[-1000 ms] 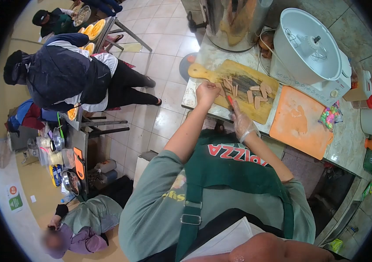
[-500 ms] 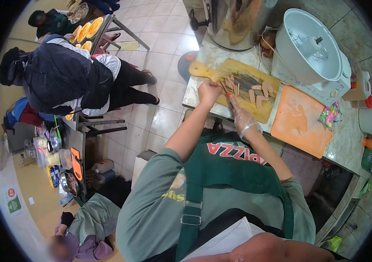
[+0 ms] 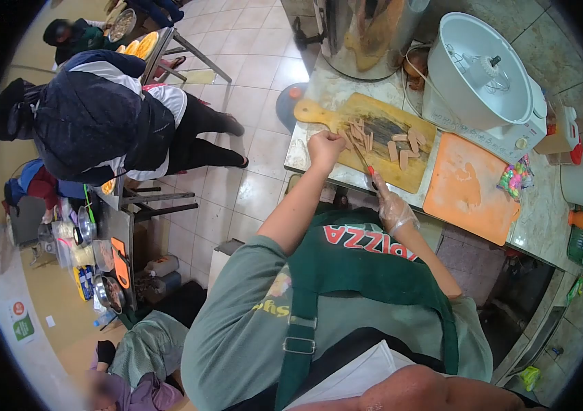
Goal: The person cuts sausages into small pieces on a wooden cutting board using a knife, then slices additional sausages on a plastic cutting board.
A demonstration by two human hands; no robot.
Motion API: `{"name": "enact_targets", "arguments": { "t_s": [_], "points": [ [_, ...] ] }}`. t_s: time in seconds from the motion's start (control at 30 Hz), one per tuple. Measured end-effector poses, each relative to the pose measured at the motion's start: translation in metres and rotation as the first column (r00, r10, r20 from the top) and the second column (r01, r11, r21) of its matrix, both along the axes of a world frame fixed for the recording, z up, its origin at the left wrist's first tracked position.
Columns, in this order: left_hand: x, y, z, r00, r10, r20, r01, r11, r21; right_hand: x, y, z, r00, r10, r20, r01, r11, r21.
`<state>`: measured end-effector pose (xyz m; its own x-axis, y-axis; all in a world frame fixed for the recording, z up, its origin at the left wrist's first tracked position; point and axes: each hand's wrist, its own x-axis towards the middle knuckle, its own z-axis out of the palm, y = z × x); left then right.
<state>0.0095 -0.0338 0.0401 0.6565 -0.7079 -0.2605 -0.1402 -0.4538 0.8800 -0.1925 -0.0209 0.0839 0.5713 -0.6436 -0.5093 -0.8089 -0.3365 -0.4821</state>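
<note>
My right hand point(image 3: 395, 212), in a clear plastic glove, is closed on the red handle of a knife point(image 3: 371, 169), whose blade points up and left over the wooden board point(image 3: 411, 179). My bare left hand point(image 3: 326, 148) has its fingers pinched together at the board's left part, beside the board's handle; what they hold is too small to name. Thin strips of a pinkish-brown food point(image 3: 360, 130) lie right of that hand. Several larger pieces point(image 3: 403, 156) of the same food rest farther right on the board.
An orange cutting board point(image 3: 469, 188) lies right of the wooden one. Behind it stands a mixer with a white bowl point(image 3: 469, 109). A candy-coloured packet point(image 3: 514, 179) is on the counter. At left, a person in dark clothes point(image 3: 100, 113) stands by a table.
My right hand has drawn the knife down and toward my body, away from my left hand. My left hand stays almost in place. The person at lower left has shifted lower.
</note>
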Motion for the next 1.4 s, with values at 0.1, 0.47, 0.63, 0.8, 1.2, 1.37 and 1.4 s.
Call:
{"name": "enact_targets", "arguments": {
  "t_s": [0.1,0.47,0.63,0.8,1.2,1.37,1.4],
  "points": [
    [0.0,0.0,-0.002,0.999,0.022,-0.034,-0.022,1.0,0.004,0.012,-0.003,0.006,0.999,0.033,0.01,-0.032,0.999,-0.043],
    [-0.002,0.001,-0.006,0.998,-0.009,0.055,0.009,1.0,-0.005,0.041,-0.013,-0.004,0.998,0.047,-0.03,-0.049,0.996,-0.077],
    [-0.001,0.001,-0.009,0.998,0.005,0.069,-0.003,0.999,-0.037,0.017,-0.003,-0.003,0.993,0.06,-0.102,-0.065,0.997,-0.052],
    [0.0,0.002,-0.01,0.999,-0.008,0.046,0.01,0.999,-0.032,-0.005,0.005,0.0,0.995,0.082,-0.057,-0.085,0.995,-0.06],
    [0.0,0.001,-0.011,1.0,-0.004,0.028,0.006,0.999,-0.04,-0.026,0.008,0.006,0.991,0.122,0.046,-0.115,0.984,-0.139],
    [0.002,0.001,-0.019,1.0,-0.005,0.027,0.006,0.999,-0.043,-0.008,0.004,0.007,0.993,0.072,0.09,-0.058,0.987,-0.149],
    [0.002,0.0,-0.02,1.0,-0.003,0.014,0.004,0.998,-0.057,0.0,0.001,0.009,0.998,0.061,0.032,-0.057,0.99,-0.129]
  ]
}}
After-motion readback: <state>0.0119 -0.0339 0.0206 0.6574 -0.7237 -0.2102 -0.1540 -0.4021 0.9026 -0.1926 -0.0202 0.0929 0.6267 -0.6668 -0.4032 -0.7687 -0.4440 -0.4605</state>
